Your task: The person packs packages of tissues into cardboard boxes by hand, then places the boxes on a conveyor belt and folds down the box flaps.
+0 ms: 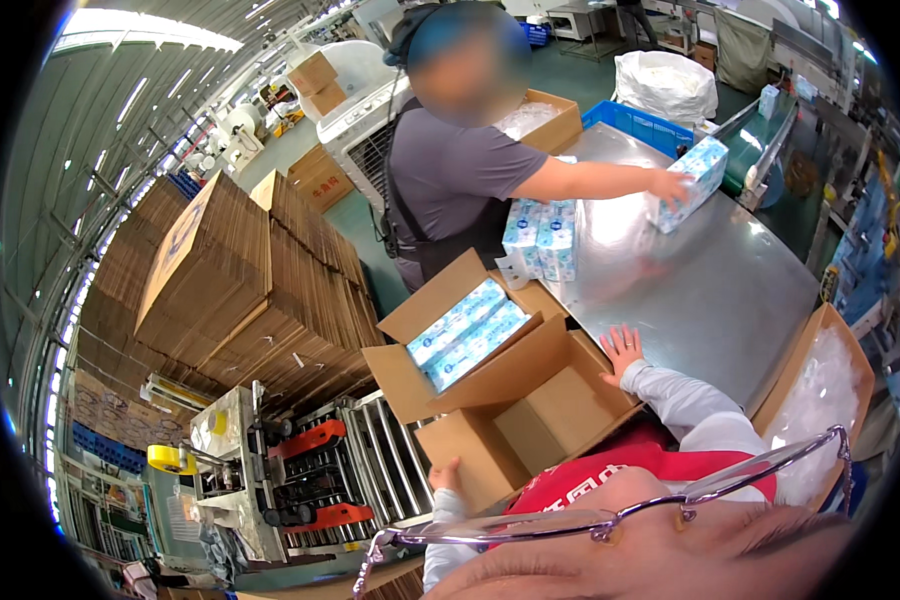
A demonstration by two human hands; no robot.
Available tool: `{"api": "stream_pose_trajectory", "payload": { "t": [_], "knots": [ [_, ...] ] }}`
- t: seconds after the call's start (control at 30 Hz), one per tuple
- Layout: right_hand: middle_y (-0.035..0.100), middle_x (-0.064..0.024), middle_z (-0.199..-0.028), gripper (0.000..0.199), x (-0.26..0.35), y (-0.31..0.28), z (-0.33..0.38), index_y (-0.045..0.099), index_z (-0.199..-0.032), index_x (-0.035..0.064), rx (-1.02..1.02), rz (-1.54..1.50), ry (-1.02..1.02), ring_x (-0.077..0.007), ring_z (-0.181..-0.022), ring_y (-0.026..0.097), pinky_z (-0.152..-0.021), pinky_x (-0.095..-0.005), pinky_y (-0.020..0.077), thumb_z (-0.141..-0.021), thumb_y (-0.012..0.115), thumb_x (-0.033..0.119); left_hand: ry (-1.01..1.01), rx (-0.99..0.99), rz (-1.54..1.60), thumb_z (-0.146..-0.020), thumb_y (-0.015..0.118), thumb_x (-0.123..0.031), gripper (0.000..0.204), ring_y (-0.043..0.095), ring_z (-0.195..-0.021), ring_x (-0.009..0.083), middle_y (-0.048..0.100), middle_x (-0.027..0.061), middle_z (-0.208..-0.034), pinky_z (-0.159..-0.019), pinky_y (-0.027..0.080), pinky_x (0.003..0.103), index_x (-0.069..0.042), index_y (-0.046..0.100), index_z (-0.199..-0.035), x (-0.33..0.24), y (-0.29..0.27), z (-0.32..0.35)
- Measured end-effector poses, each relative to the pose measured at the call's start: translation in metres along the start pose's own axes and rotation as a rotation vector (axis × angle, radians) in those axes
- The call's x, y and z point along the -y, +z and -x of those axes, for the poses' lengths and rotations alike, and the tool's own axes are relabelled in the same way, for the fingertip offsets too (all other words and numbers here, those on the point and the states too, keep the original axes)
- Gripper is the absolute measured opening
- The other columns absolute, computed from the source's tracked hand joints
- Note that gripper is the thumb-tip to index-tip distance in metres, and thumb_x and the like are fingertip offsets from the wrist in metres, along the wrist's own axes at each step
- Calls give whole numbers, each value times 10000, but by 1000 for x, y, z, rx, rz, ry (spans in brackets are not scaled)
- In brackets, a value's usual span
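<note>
An open, empty cardboard box point(525, 430) stands in front of me. My left hand point(444, 474) grips its left side wall, with part of the fingers hidden. Beyond the box's right edge, my right hand point(622, 352) is open, its fingers spread at the edge of the metal table point(710, 290). Just past the empty box is a second open cardboard box point(395, 380), which holds blue-and-white tissue packs point(467, 335). A co-worker across from me reaches over the table and holds another blue-and-white pack point(695, 180).
More tissue packs point(541, 240) stand at the table's far-left edge. To my left are a roller conveyor point(385, 450) with a taping machine point(235, 470) and stacked flat cartons point(260, 280). A carton of clear plastic bags point(820, 400) sits at right. A belt conveyor point(760, 140) meets the table's far side.
</note>
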State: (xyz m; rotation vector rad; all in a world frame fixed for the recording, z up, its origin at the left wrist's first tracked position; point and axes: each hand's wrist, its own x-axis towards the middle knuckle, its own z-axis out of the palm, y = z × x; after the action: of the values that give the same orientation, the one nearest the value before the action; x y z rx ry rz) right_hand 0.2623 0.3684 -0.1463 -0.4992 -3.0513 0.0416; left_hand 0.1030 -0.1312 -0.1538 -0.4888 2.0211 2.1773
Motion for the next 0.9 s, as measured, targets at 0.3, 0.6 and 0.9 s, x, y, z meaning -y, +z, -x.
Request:
{"api": "stream_pose_trajectory", "payload": {
  "t": [0.3,0.6,0.9],
  "knots": [
    [96,-213,-1629,1027,-37,-4,15,266,-1546,74,-28,-276,82,-453,-1497,-19,-1176,-635,-36,-757,665,597,732,-67,-780,-826,775,-213,681,518,-1236,277,534,209,-1335,-1043,408,395,-24,470,-1405,-130,177,154],
    [110,-214,-1628,1055,-35,-10,20,284,-1541,75,34,-296,70,-449,-1500,-12,-1176,-642,-40,-727,699,604,685,728,-980,-857,736,-262,490,684,-930,269,656,131,-1060,-766,555,384,-76,590,-1287,-93,307,241],
    [108,-217,-1625,1038,-43,-17,22,311,-1525,56,-5,-326,47,-445,-1501,-32,-1177,-635,-41,-734,704,601,734,938,-1131,-892,667,-381,420,664,-915,360,651,139,-1051,-744,559,452,-140,622,-1233,-77,329,238]
  ]
}}
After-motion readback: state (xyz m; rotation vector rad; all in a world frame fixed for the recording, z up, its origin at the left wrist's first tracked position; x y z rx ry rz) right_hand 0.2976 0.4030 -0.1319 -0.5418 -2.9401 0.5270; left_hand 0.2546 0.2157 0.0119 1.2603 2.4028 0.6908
